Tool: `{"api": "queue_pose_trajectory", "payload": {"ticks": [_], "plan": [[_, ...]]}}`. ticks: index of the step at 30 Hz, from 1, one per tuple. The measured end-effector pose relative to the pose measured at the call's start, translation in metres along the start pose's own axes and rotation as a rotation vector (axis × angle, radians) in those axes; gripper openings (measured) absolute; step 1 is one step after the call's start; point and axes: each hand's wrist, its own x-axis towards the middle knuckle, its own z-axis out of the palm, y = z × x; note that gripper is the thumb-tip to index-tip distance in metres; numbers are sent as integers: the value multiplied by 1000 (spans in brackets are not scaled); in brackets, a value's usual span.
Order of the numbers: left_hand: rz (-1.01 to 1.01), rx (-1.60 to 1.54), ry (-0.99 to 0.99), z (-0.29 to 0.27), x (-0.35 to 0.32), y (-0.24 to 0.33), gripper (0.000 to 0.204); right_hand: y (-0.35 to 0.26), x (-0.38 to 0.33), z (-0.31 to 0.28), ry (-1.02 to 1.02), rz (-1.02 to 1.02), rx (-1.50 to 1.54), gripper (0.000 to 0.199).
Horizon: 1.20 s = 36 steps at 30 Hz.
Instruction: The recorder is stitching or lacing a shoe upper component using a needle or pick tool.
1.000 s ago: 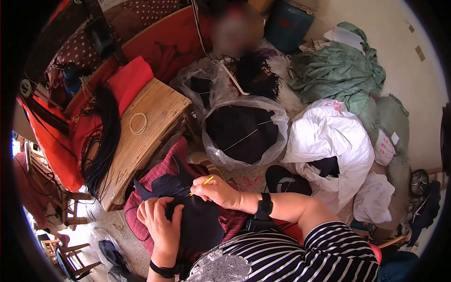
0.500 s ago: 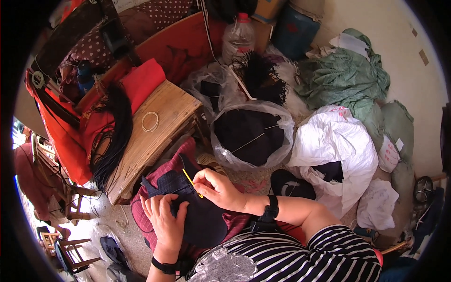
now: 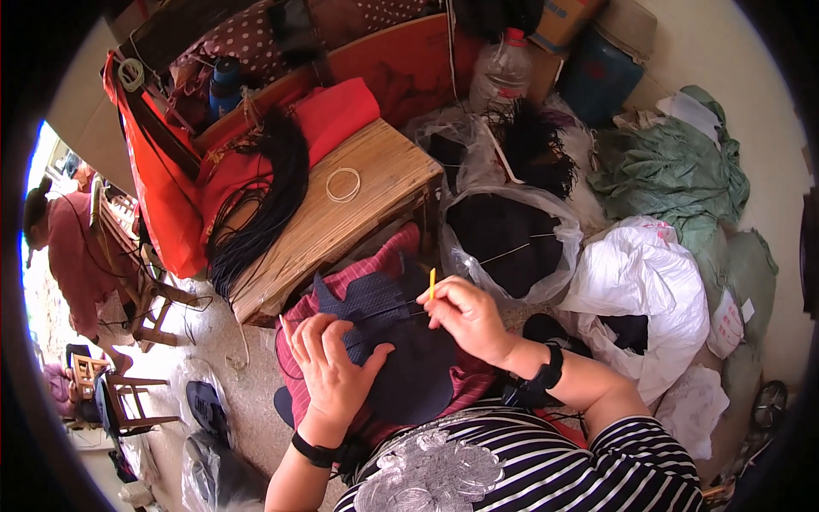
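1. The dark fabric piece is lying across the person's lap, on the near side of the counter, over a wine-red striped cloth.
2. The left hand is pressing on the piece's left part; its fingers are spreading loosely, the thumb standing well apart.
3. The right hand is pinching a slim yellow tool between thumb and forefinger; the tool's upper end is poking out, while those fingers are hiding its lower end. Whether it is touching the fabric is impossible to tell.
4. A pale ring and black cords are lying on the counter.
5. Right of the counter, a clear plastic bag is holding black items, hard to make out.
6. Farther right of the counter, a white sack is showing red lettering, too small and creased for reading.
7. Beyond the counter, to its right, a cardboard box is bearing blue print.
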Motion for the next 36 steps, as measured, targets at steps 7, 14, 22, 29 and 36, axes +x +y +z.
{"api": "queue_pose_trajectory", "payload": {"ticks": [7, 14, 22, 29, 36], "plan": [[-80, 12, -66, 0, 7, -1, 81, 14, 11, -29, 191, 67, -25, 9], [-79, 26, -93, 1, 3, -7, 86, 9, 11, -34, 95, 279, 485, 13], [-120, 64, -130, -8, 7, -7, 104, 14, 8, -53, 161, 209, 146, 7], [-171, 54, -141, -7, 4, -9, 109, 21, 25, -154, 482, -202, -803, 8], [-165, 24, -154, -4, 0, -11, 108, 51, 21, -265, 731, -162, -938, 11]]}}
